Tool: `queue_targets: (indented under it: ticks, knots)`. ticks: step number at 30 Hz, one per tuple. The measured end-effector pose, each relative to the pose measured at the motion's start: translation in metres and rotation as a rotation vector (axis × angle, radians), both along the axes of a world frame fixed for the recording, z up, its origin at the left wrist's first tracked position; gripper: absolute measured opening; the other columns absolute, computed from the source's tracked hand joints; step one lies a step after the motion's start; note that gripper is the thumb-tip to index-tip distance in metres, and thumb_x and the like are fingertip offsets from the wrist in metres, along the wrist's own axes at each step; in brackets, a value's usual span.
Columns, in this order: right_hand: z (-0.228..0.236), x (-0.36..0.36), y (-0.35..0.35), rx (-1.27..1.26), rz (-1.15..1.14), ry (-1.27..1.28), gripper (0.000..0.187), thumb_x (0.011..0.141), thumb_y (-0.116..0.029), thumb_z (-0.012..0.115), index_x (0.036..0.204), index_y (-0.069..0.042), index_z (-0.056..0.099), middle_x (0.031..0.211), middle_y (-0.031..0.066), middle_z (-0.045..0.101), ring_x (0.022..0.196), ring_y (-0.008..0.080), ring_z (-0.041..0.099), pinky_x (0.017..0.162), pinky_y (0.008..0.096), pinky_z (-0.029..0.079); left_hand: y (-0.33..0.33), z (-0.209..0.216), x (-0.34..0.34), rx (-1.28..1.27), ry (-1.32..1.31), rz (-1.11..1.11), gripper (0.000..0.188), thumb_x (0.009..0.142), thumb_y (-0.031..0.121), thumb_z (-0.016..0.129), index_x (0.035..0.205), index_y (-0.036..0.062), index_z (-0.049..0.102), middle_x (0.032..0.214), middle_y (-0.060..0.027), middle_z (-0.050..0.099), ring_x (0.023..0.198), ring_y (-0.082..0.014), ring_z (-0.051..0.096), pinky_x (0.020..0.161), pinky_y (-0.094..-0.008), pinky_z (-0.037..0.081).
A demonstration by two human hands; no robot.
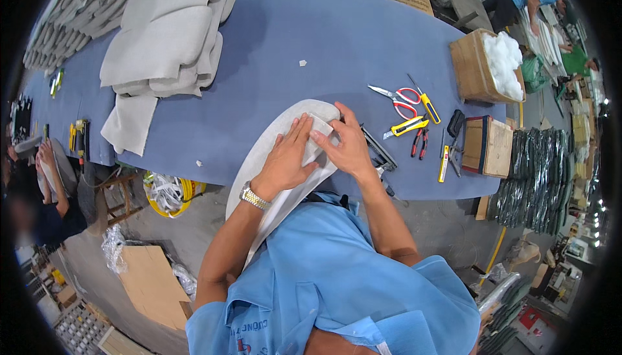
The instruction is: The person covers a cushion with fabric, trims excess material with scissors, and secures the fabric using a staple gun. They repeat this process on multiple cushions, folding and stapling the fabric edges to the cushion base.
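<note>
A long curved grey fabric-covered cushion piece [275, 131] lies over the near edge of the blue work table [304, 37] and hangs down toward my body. My left hand [288, 157], with a metal watch on the wrist, presses flat on its upper part. My right hand [343, 144] presses beside it, fingers spread, pinching a folded white edge of the fabric near the top. Both hands touch the same piece, side by side.
Red-handled scissors [398, 99], a yellow knife [427, 105], yellow snips [408, 127], pliers [420, 142] and a wooden box [487, 146] lie to the right. Stacked grey cushions [165, 40] sit at the left. A box of white stuffing [483, 66] stands far right. Other people work nearby.
</note>
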State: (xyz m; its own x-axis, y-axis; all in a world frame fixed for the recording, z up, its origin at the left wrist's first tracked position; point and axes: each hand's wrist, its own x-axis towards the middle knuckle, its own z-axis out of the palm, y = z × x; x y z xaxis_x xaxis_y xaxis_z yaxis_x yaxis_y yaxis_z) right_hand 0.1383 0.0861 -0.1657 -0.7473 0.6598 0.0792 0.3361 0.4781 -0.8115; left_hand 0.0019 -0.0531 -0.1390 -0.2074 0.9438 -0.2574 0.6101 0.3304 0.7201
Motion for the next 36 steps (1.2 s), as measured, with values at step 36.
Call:
queue_targets:
  ticks: [36]
  knots:
    - [0.001, -0.013, -0.025, -0.406, -0.243, 0.318, 0.029, 0.095, -0.014, 0.07, 0.073, 0.006, 0.064, 0.158, 0.0297, 0.041, 0.135, 0.0381, 0.057, 0.107, 0.0422, 0.049, 0.008, 0.005, -0.02, 0.098, 0.018, -0.02, 0.087, 0.068, -0.014, 0.067, 0.15, 0.0108, 0.051, 0.161, -0.0139, 0.042, 0.151, -0.0385, 0.033, 0.121, -0.0466, 0.036]
